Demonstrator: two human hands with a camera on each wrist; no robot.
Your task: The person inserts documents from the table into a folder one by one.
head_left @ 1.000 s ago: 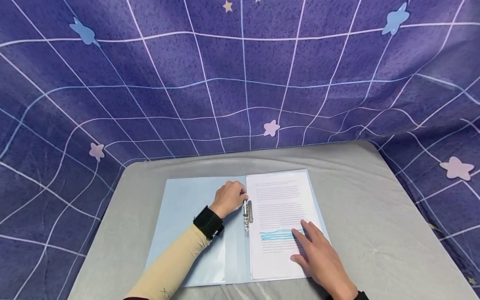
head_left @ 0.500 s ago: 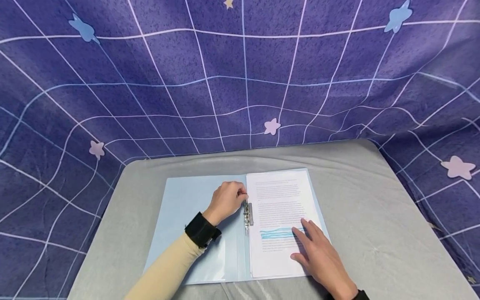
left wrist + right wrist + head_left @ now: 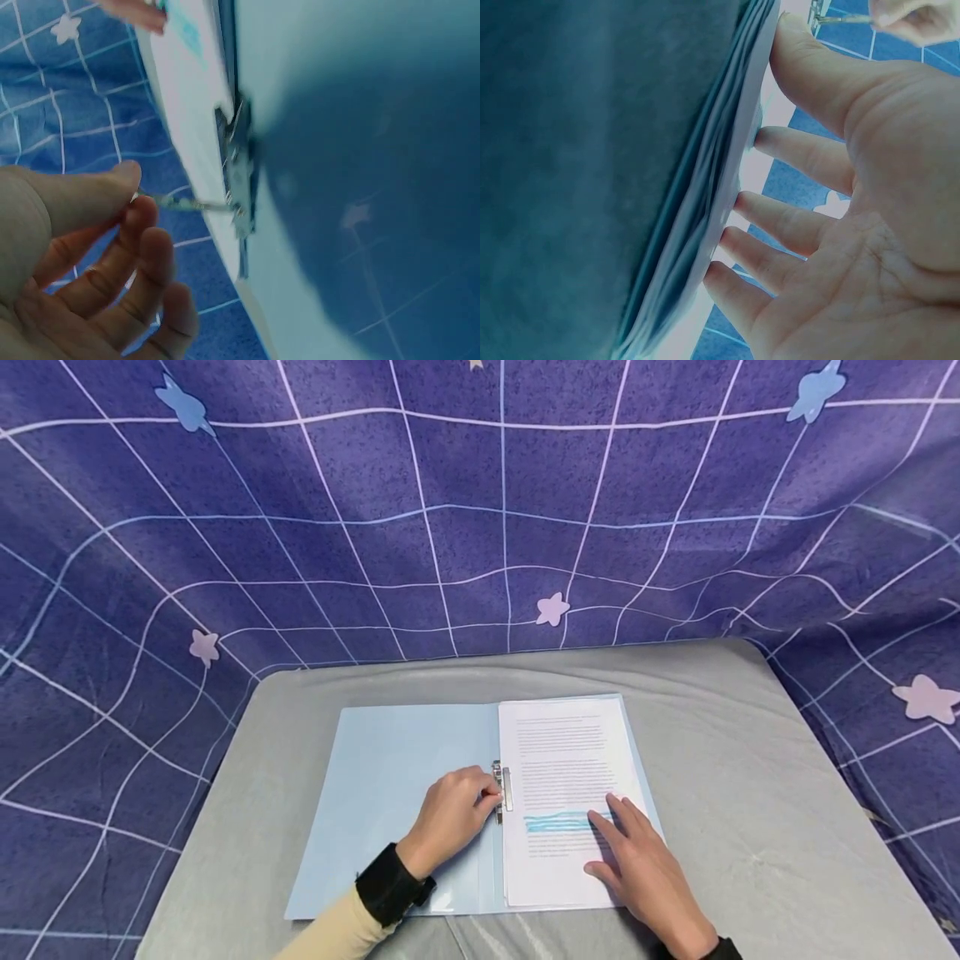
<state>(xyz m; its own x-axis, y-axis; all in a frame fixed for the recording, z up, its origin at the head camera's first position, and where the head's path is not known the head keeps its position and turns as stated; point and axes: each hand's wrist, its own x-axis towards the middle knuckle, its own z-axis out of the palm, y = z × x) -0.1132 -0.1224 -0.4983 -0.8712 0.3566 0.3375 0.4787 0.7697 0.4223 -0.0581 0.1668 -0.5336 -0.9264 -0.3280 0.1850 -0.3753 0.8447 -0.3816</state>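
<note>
A light blue folder (image 3: 397, 760) lies spread flat, with a metal lever clip (image 3: 238, 169) along its spine. My left hand (image 3: 448, 817) pinches the free end of the clip's lever (image 3: 184, 203) between thumb and index finger; the lever sticks up from the clip in the left wrist view. Printed sheets (image 3: 558, 752) form a stack on the folder's right half, with blue highlighter strokes (image 3: 555, 822) across some lines. Fingers spread, my right hand (image 3: 647, 870) rests its fingertips on the lower right of the top sheet. The stack's layered edge (image 3: 712, 180) shows beneath them.
A grey cloth covers the table (image 3: 750, 793). Behind and on both sides hangs a purple-blue curtain (image 3: 465, 552) with grid lines and stars. A black band (image 3: 393, 883) circles my left wrist.
My left hand has moved from the clip's far end toward me, pinching the lever that now stands raised. The right hand stays on the sheets. The head view has shifted slightly.
</note>
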